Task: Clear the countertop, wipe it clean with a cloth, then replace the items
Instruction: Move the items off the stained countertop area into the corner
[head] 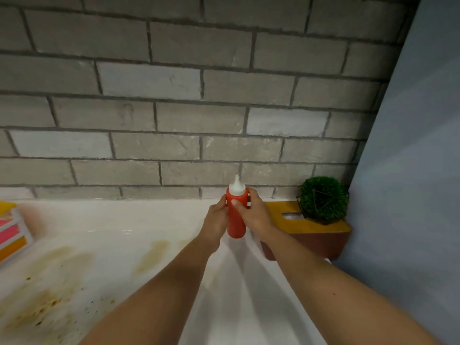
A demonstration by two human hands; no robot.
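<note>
Nearest, brown stains [49, 290] are spread over the near left of the white countertop [124, 220]. Two bare forearms are stretched out from the lower edge. Between them a red squeeze bottle [236, 221] with a white nozzle cap is held upright, right of centre and towards the back of the counter. The left hand [216, 220] is curled against its left side, while the right hand [255, 215] is wrapped round it, thumb laid across the front. Whether its base touches the surface cannot be told. At the left edge a stack of coloured boxes [12, 232] is seen. Right of the bottle a brown container with a yellow lid [316, 226] is set in the corner – a green ball plant [323, 199] is placed on it. Behind, a grey brick wall [174, 108] is seen.
</note>
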